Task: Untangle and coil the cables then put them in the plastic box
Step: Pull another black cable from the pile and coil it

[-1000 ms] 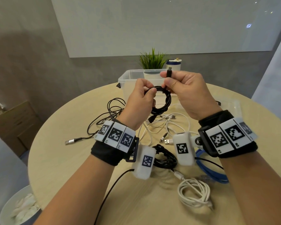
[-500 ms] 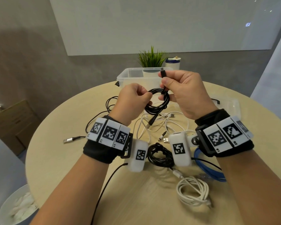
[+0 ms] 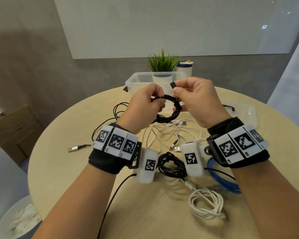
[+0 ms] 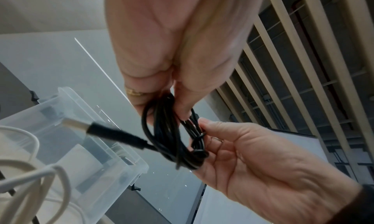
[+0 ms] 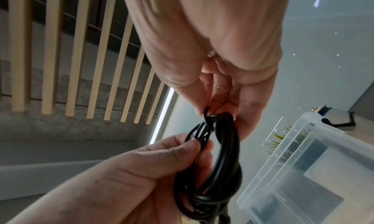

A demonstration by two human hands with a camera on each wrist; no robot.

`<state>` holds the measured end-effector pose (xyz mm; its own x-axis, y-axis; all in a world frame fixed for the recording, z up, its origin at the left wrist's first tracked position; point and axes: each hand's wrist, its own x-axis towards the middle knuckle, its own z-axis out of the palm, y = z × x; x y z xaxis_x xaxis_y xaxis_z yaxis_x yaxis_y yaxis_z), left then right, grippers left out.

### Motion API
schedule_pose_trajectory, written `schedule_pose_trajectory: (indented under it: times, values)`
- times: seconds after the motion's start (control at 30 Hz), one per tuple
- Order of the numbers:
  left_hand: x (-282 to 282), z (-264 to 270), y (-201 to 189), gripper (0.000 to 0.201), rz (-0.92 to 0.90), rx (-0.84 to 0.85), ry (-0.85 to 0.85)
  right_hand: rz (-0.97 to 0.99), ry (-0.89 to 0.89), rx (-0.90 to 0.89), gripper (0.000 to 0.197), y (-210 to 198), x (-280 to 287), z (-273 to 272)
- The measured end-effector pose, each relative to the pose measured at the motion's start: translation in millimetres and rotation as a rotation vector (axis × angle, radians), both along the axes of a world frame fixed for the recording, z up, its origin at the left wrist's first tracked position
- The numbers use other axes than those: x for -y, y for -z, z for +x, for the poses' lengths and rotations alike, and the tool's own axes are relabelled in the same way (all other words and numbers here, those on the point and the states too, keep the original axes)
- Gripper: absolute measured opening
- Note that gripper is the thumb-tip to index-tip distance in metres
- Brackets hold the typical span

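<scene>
A coiled black cable is held in the air between both hands, above the round table. My left hand grips the coil's left side, seen close in the left wrist view. My right hand pinches the cable's free end, whose black plug sticks up above the thumb, with turns wound round the coil. The clear plastic box stands open just behind the hands.
On the table lie loose white cables, a black tangle, a coiled white cable, a blue cable and a loose black cable. The box lid lies right; a plant and bottle stand behind.
My right hand has carried the plug end round the coil and shifted slightly right. The dangling plug below the coil no longer shows. Both hands stay raised before the box.
</scene>
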<state>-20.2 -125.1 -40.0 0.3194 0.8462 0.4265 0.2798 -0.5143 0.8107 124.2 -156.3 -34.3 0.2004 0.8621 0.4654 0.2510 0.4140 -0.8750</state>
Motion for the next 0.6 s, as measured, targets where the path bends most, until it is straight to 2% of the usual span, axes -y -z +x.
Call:
schedule_pose_trajectory:
  times: [0.1,0.3,0.47,0.6]
  values:
    - [1,3,2,0.026,0.009,-0.009,0.028,-0.007,-0.011,0.122,0.021,0,1,0]
    - [-1,4,5,0.022,0.076,-0.039,-0.011,-0.025,-0.044,0.22,0.023,-2,4,0]
    - [-1,5,6,0.024,0.041,-0.016,-0.014,-0.058,-0.05,0.255,0.024,-2,3,3]
    - [-2,7,7,0.025,0.053,0.064,-0.032,-0.063,-0.049,0.242,0.025,-5,4,10]
